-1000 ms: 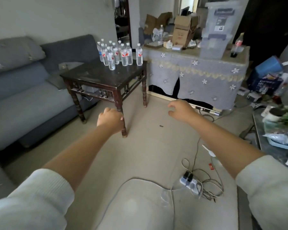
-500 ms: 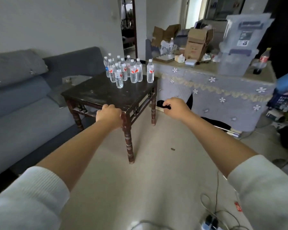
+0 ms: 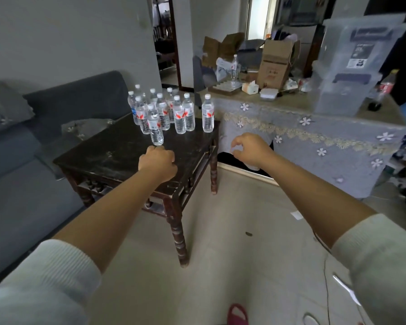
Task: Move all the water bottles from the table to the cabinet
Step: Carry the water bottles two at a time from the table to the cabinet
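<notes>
I see clear plastic water bottles [image 3: 171, 116] clustered at the 12 o'clock end of the dark, scuffed wooden worktop [image 3: 117, 158]. My left hand [image 3: 157, 164] is a fist holding nothing; my right hand [image 3: 250, 150] hangs loosely curled, also holding nothing.

Both arms outstretched, left grip [image 3: 158, 161] fisted, right grip [image 3: 250, 150] loosely curled

No text can be read: the bottles [image 3: 180, 116] on the table [image 3: 117, 156] carry red-and-white labels too small to make out, and the print on the carton [image 3: 275, 66] and the sticker on the bin [image 3: 359, 57] are blurred.
</notes>
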Demonstrator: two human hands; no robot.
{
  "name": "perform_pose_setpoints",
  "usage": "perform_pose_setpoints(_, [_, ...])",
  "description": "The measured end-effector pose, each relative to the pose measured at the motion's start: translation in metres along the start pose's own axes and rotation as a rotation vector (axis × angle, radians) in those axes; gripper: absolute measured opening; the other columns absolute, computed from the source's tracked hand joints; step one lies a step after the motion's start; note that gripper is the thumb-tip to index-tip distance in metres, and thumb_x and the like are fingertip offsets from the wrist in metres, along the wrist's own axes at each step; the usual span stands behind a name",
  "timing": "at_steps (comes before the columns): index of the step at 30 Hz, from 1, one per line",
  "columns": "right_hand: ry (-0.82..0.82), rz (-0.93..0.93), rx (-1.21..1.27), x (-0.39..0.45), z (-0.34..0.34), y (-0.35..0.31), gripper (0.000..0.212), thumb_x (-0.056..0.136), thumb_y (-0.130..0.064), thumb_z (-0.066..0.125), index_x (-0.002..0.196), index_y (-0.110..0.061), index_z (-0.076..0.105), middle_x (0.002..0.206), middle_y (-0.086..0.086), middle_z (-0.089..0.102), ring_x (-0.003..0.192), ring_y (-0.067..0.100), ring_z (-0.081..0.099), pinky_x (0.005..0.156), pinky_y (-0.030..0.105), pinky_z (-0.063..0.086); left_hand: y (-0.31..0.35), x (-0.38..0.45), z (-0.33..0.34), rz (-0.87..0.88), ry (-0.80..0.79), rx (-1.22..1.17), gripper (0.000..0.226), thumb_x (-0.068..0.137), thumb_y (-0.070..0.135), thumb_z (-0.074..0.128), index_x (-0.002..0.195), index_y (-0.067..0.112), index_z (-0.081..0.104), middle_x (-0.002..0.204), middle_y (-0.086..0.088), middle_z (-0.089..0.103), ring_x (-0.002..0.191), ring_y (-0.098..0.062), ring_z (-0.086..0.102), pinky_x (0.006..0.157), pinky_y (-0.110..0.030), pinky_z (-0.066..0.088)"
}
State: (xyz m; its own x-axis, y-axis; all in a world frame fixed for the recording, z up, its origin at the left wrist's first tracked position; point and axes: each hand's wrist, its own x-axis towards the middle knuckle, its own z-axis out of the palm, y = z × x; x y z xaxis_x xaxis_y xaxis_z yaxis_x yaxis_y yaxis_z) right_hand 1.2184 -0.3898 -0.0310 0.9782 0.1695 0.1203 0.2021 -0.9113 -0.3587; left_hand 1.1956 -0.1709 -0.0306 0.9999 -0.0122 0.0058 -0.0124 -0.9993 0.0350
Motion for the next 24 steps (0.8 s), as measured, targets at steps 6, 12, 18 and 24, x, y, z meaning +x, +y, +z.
perform_pose_setpoints(6, [-0.014, -0.026, 0.008, 0.118, -0.008, 0.042, 0.034, 0.09, -0.011, 0.053, 0.123, -0.004, 0.058, 0.121, 0.015, 0.056, 0.116, 0.033, 0.052, 0.093, 0.034, 0.043, 0.02, 0.124, 0.007, 0.01, 0.003, -0.018, 0.038, 0.093, 0.026, 0.049, 0.128, 0.013, 0.055, 0.13, -0.011, 0.049, 0.128, -0.032, 0.04, 0.103, -0.043, 0.042])
perform_pose_setpoints(12, [0.004, -0.014, 0.035, 0.237, -0.027, 0.089, 0.032, 0.088, -0.01, 0.055, 0.118, -0.003, 0.062, 0.128, 0.016, 0.059, 0.119, 0.029, 0.053, 0.097, 0.031, 0.041, 0.04, 0.24, 0.001, 0.002, 0.04, -0.028, 0.037, 0.091, 0.026, 0.05, 0.125, 0.012, 0.057, 0.127, -0.012, 0.052, 0.125, -0.031, 0.042, 0.099, -0.043, 0.045])
perform_pose_setpoints(18, [-0.017, -0.054, 0.062, 0.336, -0.02, 0.11, 0.029, 0.088, -0.007, 0.052, 0.114, -0.001, 0.063, 0.123, 0.017, 0.06, 0.107, 0.031, 0.06, 0.077, 0.027, 0.047, 0.04, 0.339, 0.007, -0.013, 0.045, -0.034, 0.032, 0.089, 0.024, 0.051, 0.115, 0.009, 0.062, 0.121, -0.013, 0.058, 0.117, -0.033, 0.05, 0.096, -0.047, 0.048])
perform_pose_setpoints(24, [-0.055, -0.086, 0.027, 0.436, 0.004, 0.113, 0.028, 0.088, -0.011, 0.054, 0.113, -0.002, 0.064, 0.12, 0.02, 0.06, 0.108, 0.034, 0.058, 0.086, 0.035, 0.047, 0.022, 0.441, 0.008, -0.009, 0.022, -0.045, 0.036, 0.091, 0.024, 0.05, 0.124, 0.011, 0.057, 0.127, -0.012, 0.055, 0.122, -0.03, 0.048, 0.099, -0.04, 0.046])
